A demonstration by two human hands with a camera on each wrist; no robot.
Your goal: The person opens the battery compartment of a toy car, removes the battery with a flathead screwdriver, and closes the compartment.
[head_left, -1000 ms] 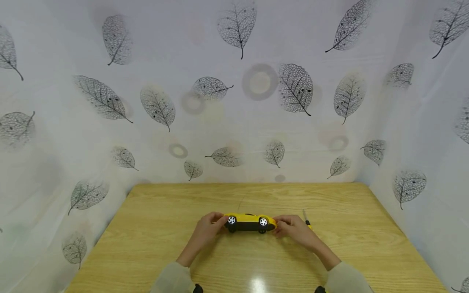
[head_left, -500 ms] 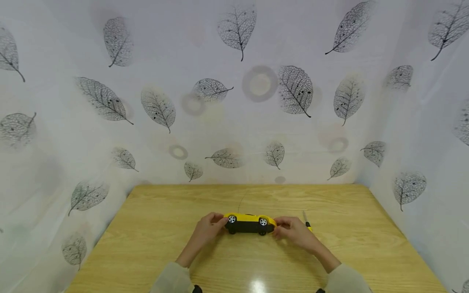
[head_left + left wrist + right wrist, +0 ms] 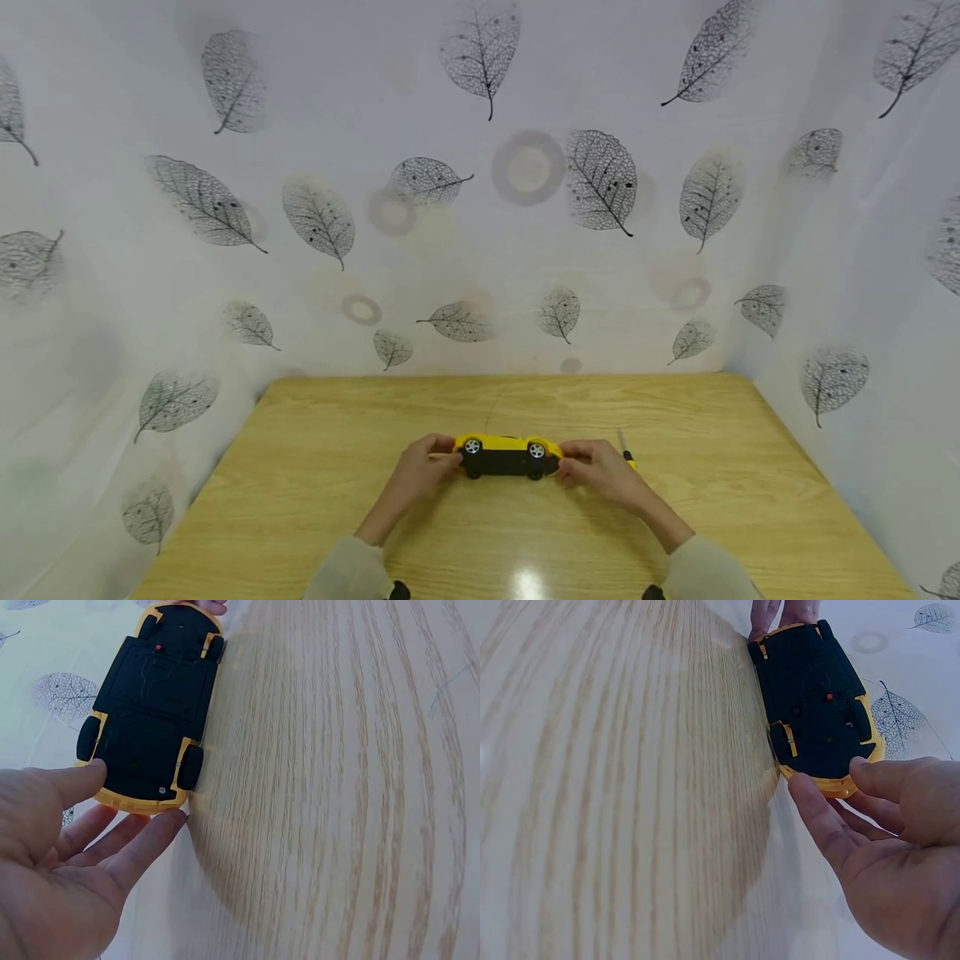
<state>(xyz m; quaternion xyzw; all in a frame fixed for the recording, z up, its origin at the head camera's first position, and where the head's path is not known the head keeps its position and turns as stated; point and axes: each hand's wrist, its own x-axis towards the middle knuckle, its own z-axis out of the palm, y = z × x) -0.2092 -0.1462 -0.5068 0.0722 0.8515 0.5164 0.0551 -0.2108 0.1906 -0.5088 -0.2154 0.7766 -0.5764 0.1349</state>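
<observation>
A yellow toy car [image 3: 504, 457] is tipped on its side, its black underside [image 3: 154, 694] turned toward the person. My left hand [image 3: 422, 471] pinches one end, thumb on the underside and fingers behind the bumper. At the opposite end my right hand [image 3: 600, 473] grips the car the same way, thumb pressed near the edge of the underside [image 3: 817, 697]. A small red switch-like spot [image 3: 829, 697] shows on the underside in both wrist views. A thin antenna wire [image 3: 492, 410] rises behind the car. The car's roof is mostly hidden.
A screwdriver [image 3: 627, 450] with a black and yellow handle lies just beyond the right hand, partly hidden by it. The wooden table [image 3: 322, 500] ends at a leaf-patterned white curtain [image 3: 480, 242] at the back and sides.
The car has rolled slightly, so more of its black underside faces the person. Both hands keep their hold at its ends, and the whole view has shifted a little.
</observation>
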